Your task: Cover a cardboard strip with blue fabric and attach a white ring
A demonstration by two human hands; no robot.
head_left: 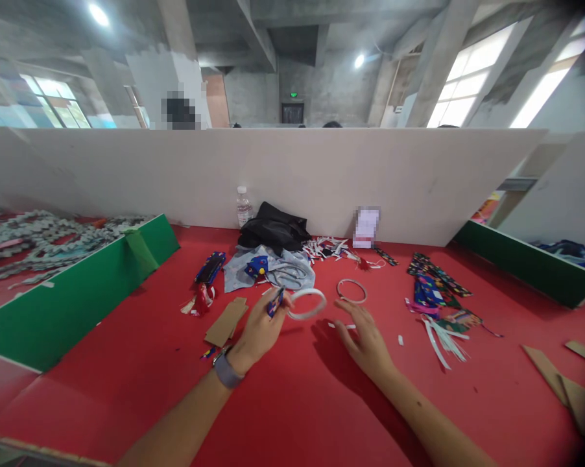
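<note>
My left hand (261, 331), with a watch on the wrist, is closed around a white ring (308, 316) and a small piece of blue patterned fabric (275, 302). Held above the red table, the ring sticks out to the right of the fingers. My right hand (365, 337) is open over the table with fingers apart and nothing visible in it. Just beyond its fingertips lies a second, thinner ring (351, 291). A small white strip (344, 325) rests beneath the right fingers.
Cardboard pieces (226, 322) and a tasselled pouch (209, 268) lie to the left. Behind are grey cloth (234, 272), a black bag (273, 227) and a bottle (244, 211). Patterned fabric strips (426, 290) lie right. Green dividers (78, 298) and a pale partition (292, 168) bound the table.
</note>
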